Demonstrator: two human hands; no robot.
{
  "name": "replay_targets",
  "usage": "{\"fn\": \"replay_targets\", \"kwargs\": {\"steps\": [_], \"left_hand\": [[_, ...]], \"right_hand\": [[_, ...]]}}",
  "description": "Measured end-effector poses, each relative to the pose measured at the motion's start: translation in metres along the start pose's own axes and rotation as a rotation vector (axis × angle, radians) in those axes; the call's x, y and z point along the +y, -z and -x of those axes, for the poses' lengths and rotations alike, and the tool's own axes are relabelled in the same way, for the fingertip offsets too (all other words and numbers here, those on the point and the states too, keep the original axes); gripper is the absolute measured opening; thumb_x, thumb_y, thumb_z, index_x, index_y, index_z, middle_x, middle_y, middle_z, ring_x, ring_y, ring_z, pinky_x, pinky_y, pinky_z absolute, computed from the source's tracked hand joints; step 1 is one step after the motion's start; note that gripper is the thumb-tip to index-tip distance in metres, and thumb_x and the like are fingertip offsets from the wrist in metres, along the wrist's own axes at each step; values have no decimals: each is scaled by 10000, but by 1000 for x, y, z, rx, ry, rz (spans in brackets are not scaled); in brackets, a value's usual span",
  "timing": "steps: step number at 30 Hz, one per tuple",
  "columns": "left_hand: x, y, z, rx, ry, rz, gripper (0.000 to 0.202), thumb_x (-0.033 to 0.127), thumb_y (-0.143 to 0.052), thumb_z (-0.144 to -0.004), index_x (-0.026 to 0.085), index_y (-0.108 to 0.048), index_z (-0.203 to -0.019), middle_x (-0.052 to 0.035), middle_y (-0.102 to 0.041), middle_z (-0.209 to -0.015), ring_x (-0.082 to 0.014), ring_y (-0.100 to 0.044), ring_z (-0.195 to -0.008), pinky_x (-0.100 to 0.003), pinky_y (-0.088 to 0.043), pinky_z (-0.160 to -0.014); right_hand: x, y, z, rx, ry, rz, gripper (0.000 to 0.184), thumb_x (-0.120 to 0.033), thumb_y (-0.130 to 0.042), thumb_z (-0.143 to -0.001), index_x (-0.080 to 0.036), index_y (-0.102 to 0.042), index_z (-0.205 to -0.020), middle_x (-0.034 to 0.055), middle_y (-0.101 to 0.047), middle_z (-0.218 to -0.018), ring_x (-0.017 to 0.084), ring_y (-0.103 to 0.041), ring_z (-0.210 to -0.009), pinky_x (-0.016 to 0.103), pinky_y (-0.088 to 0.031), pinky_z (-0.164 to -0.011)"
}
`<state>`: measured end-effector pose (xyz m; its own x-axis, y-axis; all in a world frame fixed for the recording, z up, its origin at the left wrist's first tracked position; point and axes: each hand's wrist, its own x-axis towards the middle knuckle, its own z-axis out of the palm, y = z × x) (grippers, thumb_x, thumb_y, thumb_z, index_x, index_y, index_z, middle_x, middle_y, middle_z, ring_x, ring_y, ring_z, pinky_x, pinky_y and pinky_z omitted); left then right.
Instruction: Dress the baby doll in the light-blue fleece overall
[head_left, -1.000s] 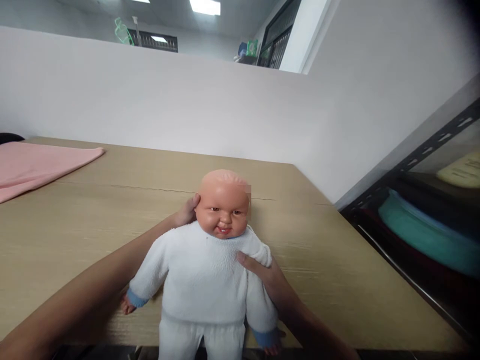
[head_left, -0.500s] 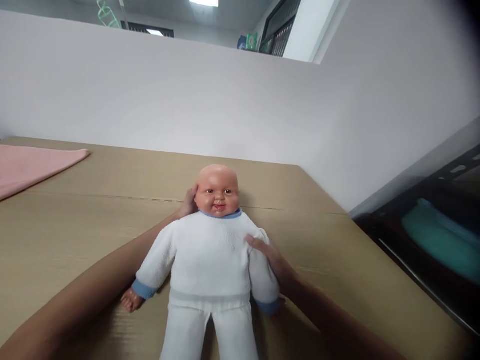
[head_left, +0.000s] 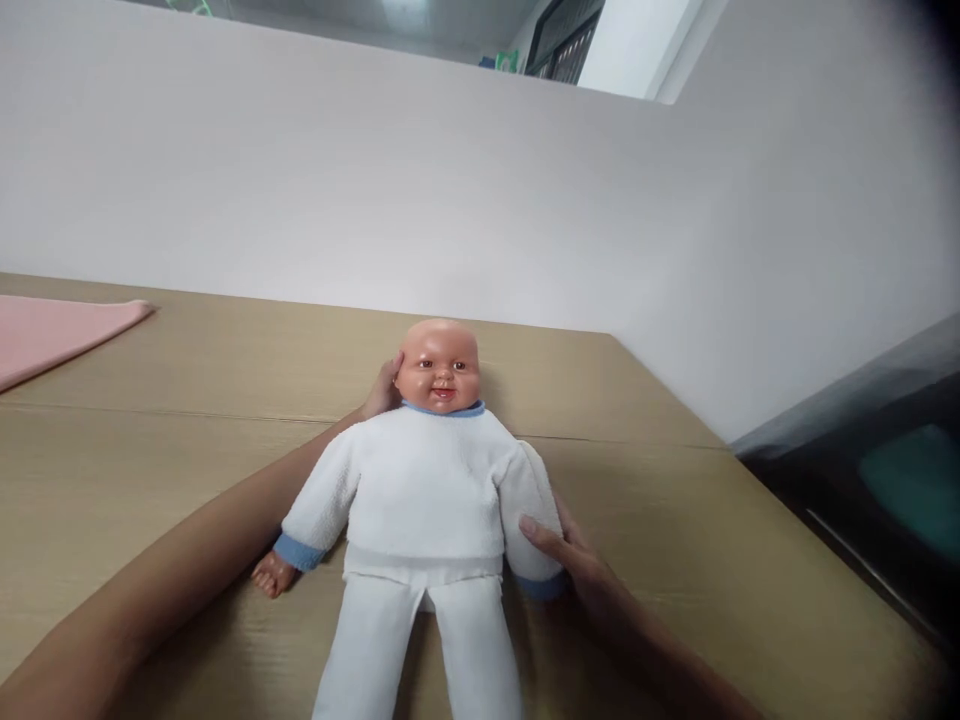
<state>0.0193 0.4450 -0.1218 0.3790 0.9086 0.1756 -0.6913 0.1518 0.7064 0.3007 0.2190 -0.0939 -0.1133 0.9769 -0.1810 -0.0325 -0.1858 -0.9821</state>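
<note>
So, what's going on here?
A person is handling a doll dressed in white with blue cuffs, which lies face up on a table. Their left hand is against the side of its head, partly hidden behind it. The right hand is at the doll's other side, thumb on the white sleeve. A pink cloth lies on the table, away from both hands.

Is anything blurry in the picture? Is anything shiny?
In the head view, the teal thing at far right looks dim and blurred; in that same head view, the doll looks clearer, its head softly shiny.
</note>
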Motion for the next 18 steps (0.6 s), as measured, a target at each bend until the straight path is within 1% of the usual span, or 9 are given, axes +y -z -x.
{"fn": "replay_targets", "kwargs": {"steps": [2,5,8,12,16,18], "left_hand": [[4,9,-7,28,5,12,556,624,-816,-960,171,-869,-1279,-129,-903,-1330,-458,-691,-1535,-565,-493,-1358],[5,23,-14,25,30,12,549,604,-834,-958,159,-873,-1277,-139,-907,-1309,-460,-700,-1524,-562,-491,-1359],[2,33,-18,-6,53,23,541,591,-863,-948,162,-876,-1277,-133,-920,-1260,-457,-715,-1508,-548,-479,-1369],[-3,34,-16,-56,80,57,623,602,-884,-936,164,-846,-1377,-125,-916,-1286,-468,-732,-1482,-560,-472,-1376],[1,28,-10,-80,167,31,596,567,-808,-1017,169,-814,-1460,-126,-897,-1355,-453,-740,-1477,-561,-469,-1384],[4,26,-8,-82,197,4,604,599,-774,-1044,167,-816,-1463,-132,-891,-1371,-441,-735,-1488,-550,-454,-1400]], "right_hand": [[6,0,-2,39,61,93,812,-722,-858,-969,-319,-655,-1644,127,-597,-1792,415,-520,-1684,599,-335,-1442],[21,-1,-1,120,121,245,813,-753,-818,-988,-296,-647,-1639,165,-652,-1728,436,-574,-1634,634,-390,-1415],[34,0,3,204,130,382,782,-755,-797,-999,-286,-657,-1609,176,-695,-1678,441,-613,-1594,632,-438,-1391],[37,1,8,254,101,496,769,-786,-758,-1001,-286,-682,-1580,156,-729,-1643,434,-625,-1595,595,-482,-1371],[30,-8,9,351,88,501,792,-854,-734,-961,-292,-732,-1518,142,-783,-1571,442,-657,-1562,585,-499,-1358],[27,-12,8,367,79,496,777,-872,-752,-921,-306,-769,-1454,136,-808,-1529,465,-674,-1534,589,-513,-1346]]}}
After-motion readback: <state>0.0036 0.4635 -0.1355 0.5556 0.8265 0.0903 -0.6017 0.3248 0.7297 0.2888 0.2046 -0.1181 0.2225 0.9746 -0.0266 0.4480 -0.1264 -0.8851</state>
